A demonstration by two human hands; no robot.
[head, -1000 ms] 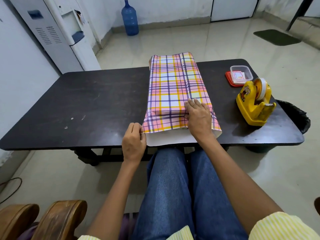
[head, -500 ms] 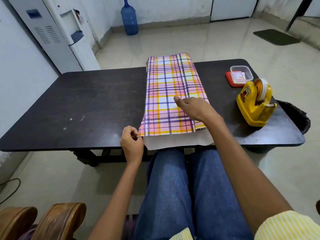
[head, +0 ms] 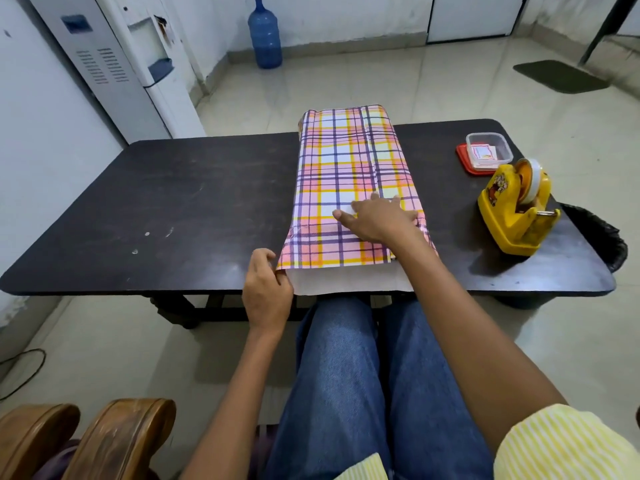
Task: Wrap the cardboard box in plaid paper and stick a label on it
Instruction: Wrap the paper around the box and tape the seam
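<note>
Pink, yellow and purple plaid paper (head: pixel 346 174) covers the cardboard box lengthwise on the dark table (head: pixel 173 209); the box itself is hidden under it. The paper's white underside (head: pixel 346 282) sticks out at the near edge. My left hand (head: pixel 266 289) pinches the paper's near left corner at the table edge. My right hand (head: pixel 377 218) lies flat on top of the wrapped box, fingers straight and pointing left, pressing the paper down.
A yellow tape dispenser (head: pixel 516 209) stands at the right of the table. Behind it is a clear container (head: pixel 488 150) with labels on a red lid. A black bin (head: pixel 602 237) sits off the table's right end. A water dispenser (head: pixel 138 64) and blue bottle (head: pixel 265 36) stand beyond.
My right hand has moved from the near end of the box up onto its top and now presses flat there. The left hand keeps pinching the same paper corner.
</note>
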